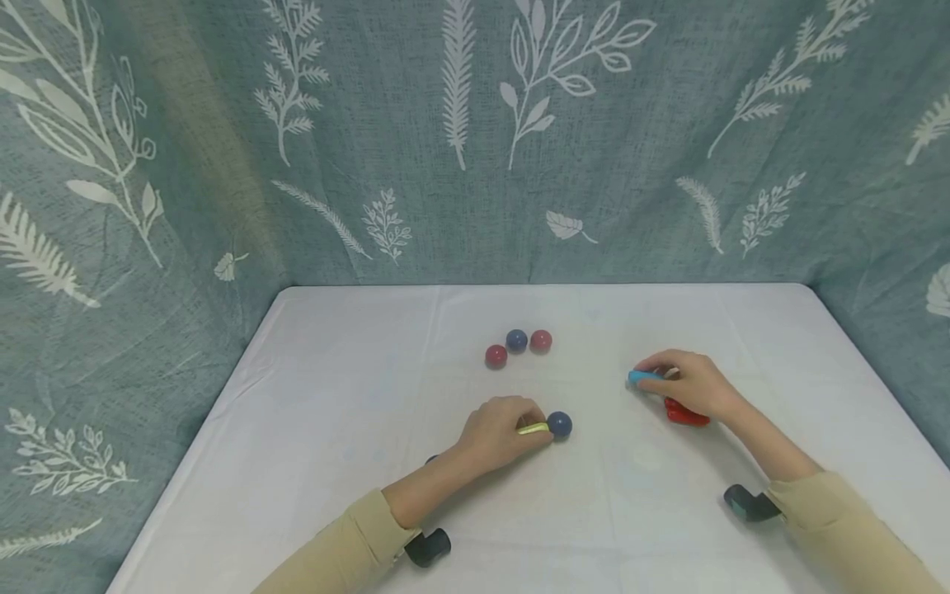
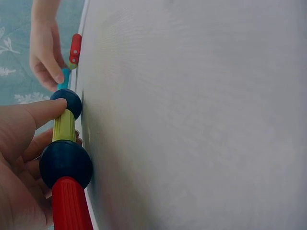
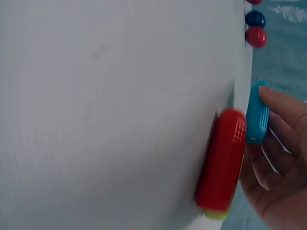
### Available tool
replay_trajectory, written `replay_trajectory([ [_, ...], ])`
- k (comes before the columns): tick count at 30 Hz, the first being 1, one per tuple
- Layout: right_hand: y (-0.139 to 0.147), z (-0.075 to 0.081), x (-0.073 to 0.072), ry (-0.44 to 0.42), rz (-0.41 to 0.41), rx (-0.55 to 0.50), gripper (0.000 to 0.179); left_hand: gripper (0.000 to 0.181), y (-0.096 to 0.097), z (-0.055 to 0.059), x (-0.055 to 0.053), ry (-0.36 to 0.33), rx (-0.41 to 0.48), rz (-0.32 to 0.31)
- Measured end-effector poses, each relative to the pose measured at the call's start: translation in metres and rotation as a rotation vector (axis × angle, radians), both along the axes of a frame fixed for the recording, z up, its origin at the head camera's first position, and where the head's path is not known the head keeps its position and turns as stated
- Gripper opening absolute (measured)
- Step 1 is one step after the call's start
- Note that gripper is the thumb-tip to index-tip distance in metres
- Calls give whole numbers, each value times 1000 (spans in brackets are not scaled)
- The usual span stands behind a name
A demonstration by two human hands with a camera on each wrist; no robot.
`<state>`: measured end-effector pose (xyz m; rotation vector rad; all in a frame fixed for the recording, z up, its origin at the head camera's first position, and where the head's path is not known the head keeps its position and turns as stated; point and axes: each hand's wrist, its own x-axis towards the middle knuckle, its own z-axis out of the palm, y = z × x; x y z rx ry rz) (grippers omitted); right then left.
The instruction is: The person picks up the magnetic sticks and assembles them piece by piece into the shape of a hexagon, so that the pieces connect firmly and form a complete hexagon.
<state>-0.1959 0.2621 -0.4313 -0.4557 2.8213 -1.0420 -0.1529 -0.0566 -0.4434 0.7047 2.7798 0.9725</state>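
My left hand [image 1: 497,433] grips a yellow-green ribbed stick [image 2: 64,127] between thumb and fingers. A dark blue ball [image 1: 560,425] sits at its far end, with the thumb tip against it in the left wrist view. At the near end is a second dark blue ball [image 2: 65,164], followed by a red ribbed stick [image 2: 71,206], all in one line. Over to the right, my right hand [image 1: 690,384] pinches a light blue ribbed stick [image 3: 257,115]. Beside that hand lies another red stick [image 3: 221,160], a yellow-green piece [image 3: 217,214] showing at its end.
Farther back on the white-covered table [image 1: 356,330] rest a red ball [image 1: 496,356], a blue ball [image 1: 516,340] and another red ball [image 1: 541,341]. Black devices [image 1: 429,547] show at both wrists. A patterned green curtain [image 1: 416,124] hangs behind and along the sides.
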Motion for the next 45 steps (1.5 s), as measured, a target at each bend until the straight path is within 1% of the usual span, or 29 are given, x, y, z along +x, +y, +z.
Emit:
replay_trajectory([
  [2,-8,-1,3,20,41,-27,26,16,0,0,0,1,2,2],
  [5,-20,-4,7,28,103,-51,21,16,0,0,0,4,2,2],
  [11,-39,-10,14,14,231,-92,21,15,-1,0,0,11,7,1],
  [15,-49,-13,18,-9,282,-105,21,16,-2,0,0,16,10,2],
  [20,-58,-14,20,-18,325,-112,20,16,-3,1,1,31,17,-3],
  [26,-63,-16,20,-16,353,-116,21,15,-3,1,1,38,23,-4],
  [39,-68,-14,21,-17,361,-105,23,16,-3,0,2,49,33,-15],
  [41,-68,-14,22,-16,359,-105,23,21,-3,0,2,53,35,-10],
  [45,-69,-14,22,-7,363,-108,23,42,0,2,2,68,4,3],
])
